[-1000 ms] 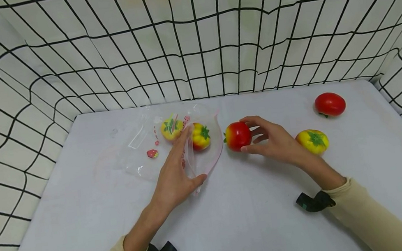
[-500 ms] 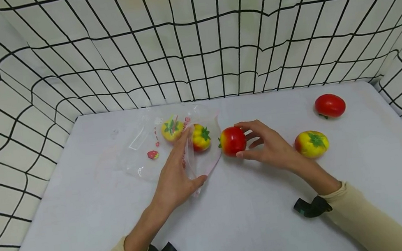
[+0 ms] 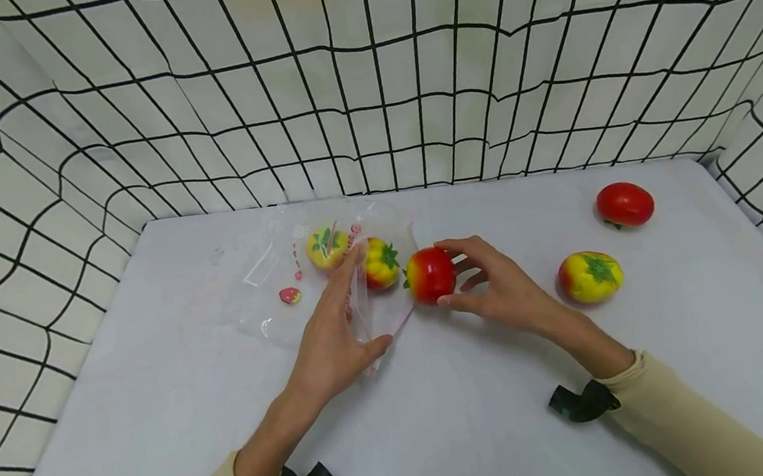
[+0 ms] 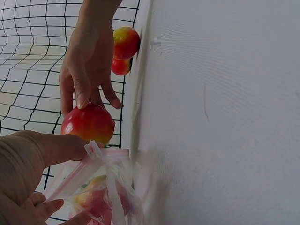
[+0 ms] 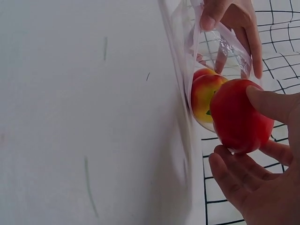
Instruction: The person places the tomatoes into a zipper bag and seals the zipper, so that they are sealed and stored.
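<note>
A clear zip bag [image 3: 266,282] with pink trim and strawberry prints lies on the table, its mouth facing right. My left hand [image 3: 333,345] holds the film at the mouth, thumb and fingers spread apart to keep it gaping. Inside are two toy tomatoes: a yellow one [image 3: 326,246] deeper in and a yellow-red one [image 3: 381,263] near the mouth. With thumb and fingertips, my right hand [image 3: 500,287] grips a red toy tomato [image 3: 431,275], its green stem end turned toward the bag. In the right wrist view this tomato [image 5: 241,115] overlaps the fruit at the mouth.
Right of my right hand a yellow-red toy tomato [image 3: 591,277] lies on the white table [image 3: 488,430]. Farther back is an all-red one [image 3: 624,204]. Black wire mesh [image 3: 380,104] stands along the back and both sides.
My right hand has carried the red toy tomato leftward and slightly nearer to me, from beside the bag to its mouth. The left hand and bag have stayed in place.
</note>
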### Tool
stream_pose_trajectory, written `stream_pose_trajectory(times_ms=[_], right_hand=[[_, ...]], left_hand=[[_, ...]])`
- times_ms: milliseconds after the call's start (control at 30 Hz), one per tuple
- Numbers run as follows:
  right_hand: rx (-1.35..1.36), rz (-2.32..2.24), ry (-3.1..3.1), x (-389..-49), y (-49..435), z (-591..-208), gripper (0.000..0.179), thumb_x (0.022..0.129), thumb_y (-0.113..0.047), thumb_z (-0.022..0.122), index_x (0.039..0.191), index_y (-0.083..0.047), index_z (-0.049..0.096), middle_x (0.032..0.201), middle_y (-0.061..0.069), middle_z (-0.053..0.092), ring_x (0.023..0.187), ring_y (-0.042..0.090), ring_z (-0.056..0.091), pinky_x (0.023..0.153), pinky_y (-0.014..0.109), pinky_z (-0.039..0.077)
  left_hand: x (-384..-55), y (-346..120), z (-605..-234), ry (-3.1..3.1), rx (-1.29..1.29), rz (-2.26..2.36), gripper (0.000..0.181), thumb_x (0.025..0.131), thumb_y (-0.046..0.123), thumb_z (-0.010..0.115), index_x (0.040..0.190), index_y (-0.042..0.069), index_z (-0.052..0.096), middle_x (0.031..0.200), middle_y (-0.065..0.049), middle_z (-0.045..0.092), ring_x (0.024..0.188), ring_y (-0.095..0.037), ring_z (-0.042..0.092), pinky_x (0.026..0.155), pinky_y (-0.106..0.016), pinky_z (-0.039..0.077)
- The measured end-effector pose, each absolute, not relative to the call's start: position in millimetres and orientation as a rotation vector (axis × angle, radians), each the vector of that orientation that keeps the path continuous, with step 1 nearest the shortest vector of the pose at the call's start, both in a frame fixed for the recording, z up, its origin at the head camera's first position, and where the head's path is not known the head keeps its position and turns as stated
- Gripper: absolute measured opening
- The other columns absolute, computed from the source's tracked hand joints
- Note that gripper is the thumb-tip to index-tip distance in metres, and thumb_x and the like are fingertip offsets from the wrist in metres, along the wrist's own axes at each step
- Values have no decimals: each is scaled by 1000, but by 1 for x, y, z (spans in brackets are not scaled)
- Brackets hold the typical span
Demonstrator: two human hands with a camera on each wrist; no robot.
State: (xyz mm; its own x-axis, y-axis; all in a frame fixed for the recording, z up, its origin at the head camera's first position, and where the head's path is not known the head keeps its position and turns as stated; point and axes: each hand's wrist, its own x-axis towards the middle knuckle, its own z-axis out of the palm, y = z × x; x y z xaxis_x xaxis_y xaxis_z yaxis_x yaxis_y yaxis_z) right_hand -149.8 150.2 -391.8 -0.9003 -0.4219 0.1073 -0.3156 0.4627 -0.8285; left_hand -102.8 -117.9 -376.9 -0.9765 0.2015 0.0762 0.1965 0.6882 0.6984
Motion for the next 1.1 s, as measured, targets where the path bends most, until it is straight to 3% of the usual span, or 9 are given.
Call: stream_pose_trajectory(times_ms=[267,800,1100], right_hand=[[-689,-1477,2570,-149,144,-395,76,86,-18,86,152,-16,49,144,8,58,121,26,64,97,44,62],[-621,-1428,2586,-148,130,-401,75,86,-19,86,149,-13,48,146,9,57,123,26,64,97,44,62],[-553,-1429,2641,-148,123,-400,73,84,-20,88,147,-16,52,137,10,55,115,25,66,93,41,64]], left_hand=[[-103,-118,-377,2890,334,1171,127,73,13,95,167,37,13,174,1,25,160,-28,30,114,-51,46],[-100,-119,-377,2876,338,1200,127,72,12,95,167,36,15,174,0,27,160,-30,30,107,-53,53],[-100,-118,-375,2898,354,1192,125,72,13,95,168,32,17,173,-1,28,160,-30,30,108,-52,52]])
